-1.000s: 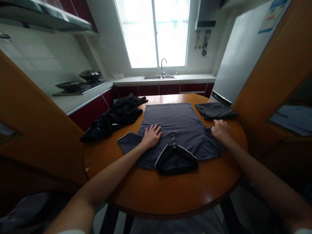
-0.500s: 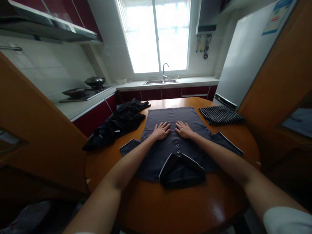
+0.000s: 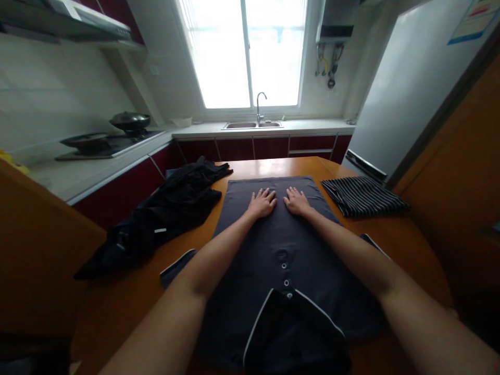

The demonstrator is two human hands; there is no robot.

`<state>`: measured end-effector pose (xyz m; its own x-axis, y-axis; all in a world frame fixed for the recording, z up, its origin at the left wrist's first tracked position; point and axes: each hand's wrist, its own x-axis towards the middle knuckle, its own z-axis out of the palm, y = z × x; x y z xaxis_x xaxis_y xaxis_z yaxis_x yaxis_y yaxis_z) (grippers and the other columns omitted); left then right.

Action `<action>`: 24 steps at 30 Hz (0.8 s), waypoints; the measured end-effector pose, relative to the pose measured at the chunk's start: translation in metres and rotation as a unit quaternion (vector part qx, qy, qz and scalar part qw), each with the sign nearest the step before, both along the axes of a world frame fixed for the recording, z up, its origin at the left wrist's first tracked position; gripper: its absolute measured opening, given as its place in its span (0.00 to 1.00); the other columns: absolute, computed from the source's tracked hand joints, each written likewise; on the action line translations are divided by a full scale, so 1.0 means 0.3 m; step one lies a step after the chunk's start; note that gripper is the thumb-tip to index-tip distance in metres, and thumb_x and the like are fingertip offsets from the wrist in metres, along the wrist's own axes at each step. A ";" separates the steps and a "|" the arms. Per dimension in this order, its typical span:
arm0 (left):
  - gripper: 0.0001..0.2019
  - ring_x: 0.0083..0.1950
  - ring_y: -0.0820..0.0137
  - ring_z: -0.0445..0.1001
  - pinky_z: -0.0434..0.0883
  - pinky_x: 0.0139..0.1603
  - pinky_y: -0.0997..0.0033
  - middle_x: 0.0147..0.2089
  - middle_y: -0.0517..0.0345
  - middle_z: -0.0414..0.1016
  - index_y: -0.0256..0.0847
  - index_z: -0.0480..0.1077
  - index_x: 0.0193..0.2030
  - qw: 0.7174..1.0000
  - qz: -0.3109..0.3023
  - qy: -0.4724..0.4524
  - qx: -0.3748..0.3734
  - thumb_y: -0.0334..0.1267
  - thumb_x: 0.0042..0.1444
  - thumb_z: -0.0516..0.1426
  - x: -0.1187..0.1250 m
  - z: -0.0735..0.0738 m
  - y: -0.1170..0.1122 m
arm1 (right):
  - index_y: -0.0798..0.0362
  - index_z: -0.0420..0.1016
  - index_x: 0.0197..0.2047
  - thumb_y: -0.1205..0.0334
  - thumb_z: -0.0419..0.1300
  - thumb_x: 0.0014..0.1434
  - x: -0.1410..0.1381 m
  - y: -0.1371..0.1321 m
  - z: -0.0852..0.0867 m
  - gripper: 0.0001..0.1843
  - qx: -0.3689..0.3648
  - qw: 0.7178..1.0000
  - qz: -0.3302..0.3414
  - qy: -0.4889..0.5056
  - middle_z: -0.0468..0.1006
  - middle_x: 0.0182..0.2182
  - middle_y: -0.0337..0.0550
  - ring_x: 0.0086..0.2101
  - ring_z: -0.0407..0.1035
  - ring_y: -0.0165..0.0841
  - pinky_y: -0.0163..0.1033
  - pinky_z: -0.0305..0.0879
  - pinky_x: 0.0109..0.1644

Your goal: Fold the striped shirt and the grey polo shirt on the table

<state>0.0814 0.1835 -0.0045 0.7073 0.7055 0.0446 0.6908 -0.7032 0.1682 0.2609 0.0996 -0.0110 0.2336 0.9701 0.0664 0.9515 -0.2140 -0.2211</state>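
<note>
A dark grey polo shirt [image 3: 273, 234] lies spread out, front side up, with its black collar [image 3: 297, 333] toward me and its hem at the far side. Thin white piping edges the collar and sleeves, and light buttons run down the placket. My left hand [image 3: 262, 203] rests flat on the cloth near the hem, fingers spread. Beside it, a small gap to the right, my right hand [image 3: 297, 201] also presses flat on the shirt, fingers out. Neither hand grips the fabric. My forearms partly cover the shirt's sleeves.
The shirt is on a round wooden table [image 3: 410, 255]. A crumpled heap of black clothing [image 3: 167, 208] lies to the left; a folded black-and-white striped garment [image 3: 363, 195] lies at the right. Beyond are a sink [image 3: 240, 125], a stove with pans [image 3: 130, 122] and a fridge [image 3: 422, 88].
My view has moved forward, closer over the table. Both hands have slid away from me along the shirt toward its hem, staying flat on the cloth.
</note>
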 end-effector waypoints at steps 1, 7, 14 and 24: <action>0.32 0.78 0.51 0.41 0.42 0.73 0.35 0.78 0.53 0.43 0.50 0.50 0.76 1.000 0.017 0.006 -0.001 0.57 0.69 0.38 -0.015 0.002 0.047 | 0.61 0.53 0.74 0.50 0.41 0.72 0.045 0.020 0.003 0.35 -0.004 1.000 -0.018 -0.001 0.48 0.74 0.56 0.72 0.42 0.44 0.54 0.38 0.73; 0.33 0.78 0.47 0.41 0.41 0.73 0.35 0.78 0.46 0.41 0.43 0.50 0.76 0.985 0.168 0.035 -0.002 0.54 0.70 0.37 -0.136 0.053 0.309 | 0.71 0.53 0.72 0.54 0.41 0.71 0.285 0.117 0.024 0.35 0.000 0.992 -0.125 -0.023 0.50 0.73 0.65 0.72 0.43 0.47 0.53 0.39 0.73; 0.30 0.79 0.51 0.37 0.41 0.73 0.32 0.79 0.60 0.39 0.56 0.47 0.76 0.999 -0.026 0.034 0.009 0.56 0.70 0.35 0.059 0.018 0.214 | 0.60 0.51 0.74 0.48 0.42 0.71 0.133 0.277 -0.008 0.36 0.013 0.999 0.037 -0.010 0.46 0.74 0.55 0.73 0.39 0.43 0.56 0.37 0.73; 0.31 0.78 0.49 0.38 0.39 0.75 0.39 0.78 0.47 0.42 0.41 0.52 0.76 0.993 0.082 0.065 0.063 0.51 0.71 0.41 -0.264 0.122 0.315 | 0.66 0.53 0.73 0.52 0.44 0.71 0.243 0.155 0.050 0.35 0.045 0.996 -0.069 0.035 0.45 0.74 0.61 0.72 0.39 0.47 0.57 0.39 0.73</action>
